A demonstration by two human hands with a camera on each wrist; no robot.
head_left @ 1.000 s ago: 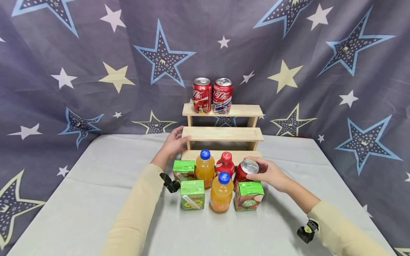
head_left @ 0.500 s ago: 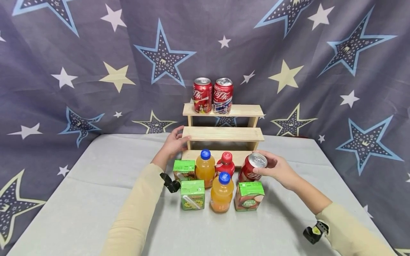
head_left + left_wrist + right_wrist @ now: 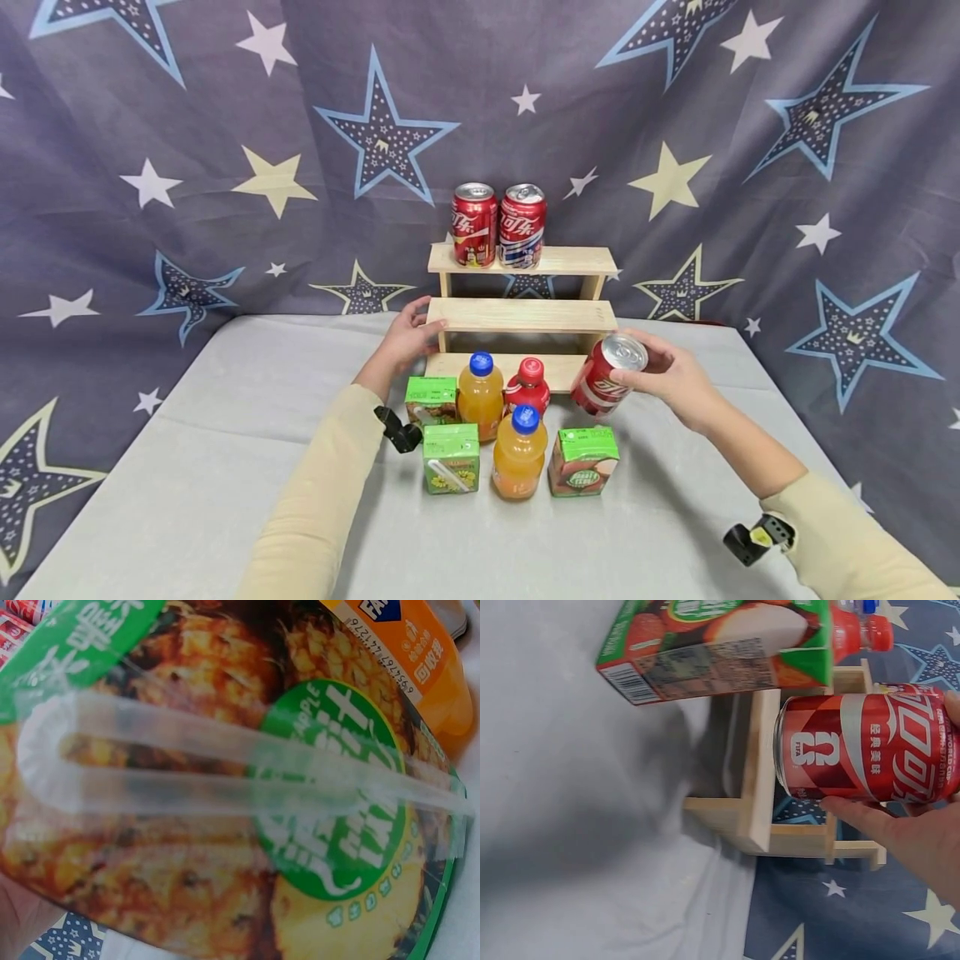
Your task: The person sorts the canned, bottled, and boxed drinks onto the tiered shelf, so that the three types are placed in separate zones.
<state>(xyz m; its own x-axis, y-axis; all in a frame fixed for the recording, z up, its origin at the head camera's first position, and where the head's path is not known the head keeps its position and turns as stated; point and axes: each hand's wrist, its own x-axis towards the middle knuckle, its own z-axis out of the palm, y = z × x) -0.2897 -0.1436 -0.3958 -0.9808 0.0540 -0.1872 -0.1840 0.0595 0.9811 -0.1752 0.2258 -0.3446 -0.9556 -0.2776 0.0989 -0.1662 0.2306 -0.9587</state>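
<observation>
Head view: on the pale table (image 3: 480, 550), I'm seeing a stepped wooden rack (image 3: 525, 315) standing; the left hand (image 3: 401, 343) is gripping its left edge at mid-height, while the right hand (image 3: 681, 385) is holding a tilted red can (image 3: 603, 383) near its lower right.

You're in what looks like a staged recording corner: a star-printed curtain (image 3: 480, 117) hangs round the back and sides of your cloth-covered table (image 3: 435, 554), a wooden shelf (image 3: 525, 316) displays drinks (image 3: 519, 458) like a toy shop, and you wear wrist cameras (image 3: 744, 546). The curtain hides the room beyond.
</observation>
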